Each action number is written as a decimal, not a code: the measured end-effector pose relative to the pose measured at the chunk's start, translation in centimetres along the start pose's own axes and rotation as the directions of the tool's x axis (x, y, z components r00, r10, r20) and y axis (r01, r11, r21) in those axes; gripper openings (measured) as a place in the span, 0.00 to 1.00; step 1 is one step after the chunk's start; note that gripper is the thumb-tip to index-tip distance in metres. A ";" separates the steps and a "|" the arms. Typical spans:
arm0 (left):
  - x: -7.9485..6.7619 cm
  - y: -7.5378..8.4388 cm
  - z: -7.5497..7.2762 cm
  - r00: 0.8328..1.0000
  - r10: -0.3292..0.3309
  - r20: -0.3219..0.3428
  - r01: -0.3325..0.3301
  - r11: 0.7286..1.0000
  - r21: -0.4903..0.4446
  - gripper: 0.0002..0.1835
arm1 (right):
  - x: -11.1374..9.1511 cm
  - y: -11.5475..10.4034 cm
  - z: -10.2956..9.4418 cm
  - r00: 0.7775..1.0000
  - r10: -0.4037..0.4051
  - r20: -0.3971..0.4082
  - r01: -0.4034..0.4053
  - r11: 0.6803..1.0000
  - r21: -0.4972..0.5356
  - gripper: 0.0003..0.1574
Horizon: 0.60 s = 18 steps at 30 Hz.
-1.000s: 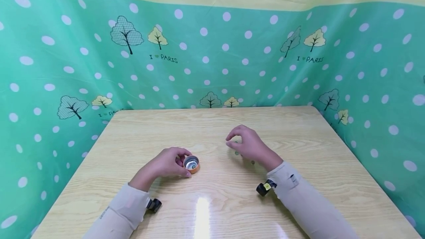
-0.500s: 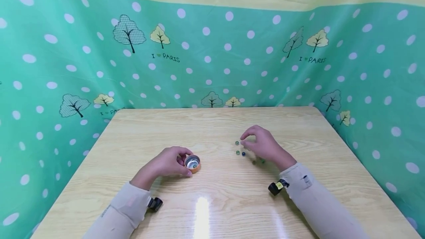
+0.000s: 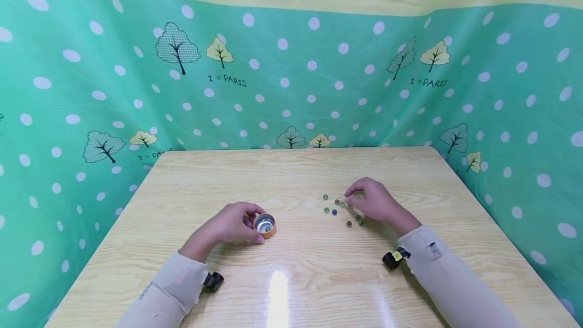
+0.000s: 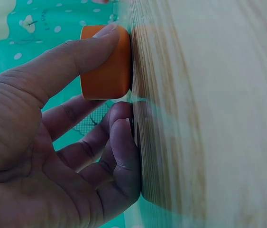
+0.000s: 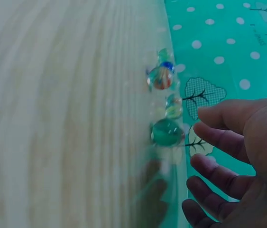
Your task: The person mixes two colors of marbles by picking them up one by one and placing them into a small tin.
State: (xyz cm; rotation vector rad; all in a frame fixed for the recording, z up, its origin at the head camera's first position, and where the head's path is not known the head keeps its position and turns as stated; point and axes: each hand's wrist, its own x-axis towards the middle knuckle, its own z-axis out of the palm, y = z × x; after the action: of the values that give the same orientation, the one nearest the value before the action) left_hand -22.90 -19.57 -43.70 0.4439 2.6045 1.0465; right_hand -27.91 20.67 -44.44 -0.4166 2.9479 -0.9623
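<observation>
My left hand holds a small round orange cup upright on the table, thumb and fingers around its side. Its inside is silvery, and one greenish marble lies at the bottom. In the left wrist view the thumb presses along the orange wall of the cup. To the right, my right hand hovers at a scatter of glass marbles, thumb and fingers loosely bent with nothing visible between them. Among these are a blue marble, a brownish marble and a large green marble. Some overlap or are partly hidden.
The pale wooden table carries everything. A green dotted curtain with tree prints stands behind and at both sides. Small black cameras are strapped at both wrists.
My right hand has moved to the right across the marbles, uncovering several of them. My left hand and the orange cup have stayed nearly in place.
</observation>
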 end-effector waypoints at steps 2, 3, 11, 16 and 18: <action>0.0 0.0 0.0 1.000 0.001 0.000 -0.001 1.000 0.004 0.33 | -0.1 0.3 0.0 1.000 0.001 0.013 -0.001 1.000 -0.005 0.07; 0.0 0.0 0.0 1.000 -0.001 0.000 0.001 1.000 0.004 0.33 | -0.2 0.4 0.0 1.000 -0.002 0.020 0.002 1.000 -0.004 0.08; -0.3 -0.1 -0.1 1.000 -0.009 0.000 0.009 1.000 0.006 0.32 | -0.4 0.6 0.1 0.999 0.000 0.054 0.000 1.000 -0.004 0.10; -0.1 0.0 0.1 1.000 -0.009 -0.008 0.009 1.000 0.005 0.31 | -0.5 0.6 0.1 0.998 0.010 0.058 -0.009 1.000 -0.017 0.10; 0.0 0.1 0.1 1.000 -0.007 -0.010 0.007 1.000 0.005 0.31 | -0.6 0.6 0.1 0.999 0.010 0.053 -0.009 1.000 -0.023 0.09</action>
State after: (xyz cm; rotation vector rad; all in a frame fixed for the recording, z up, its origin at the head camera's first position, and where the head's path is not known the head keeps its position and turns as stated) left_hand -22.88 -19.47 -43.73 0.4316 2.6158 1.0430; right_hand -27.53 21.25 -44.92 -0.4212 2.9136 -0.9027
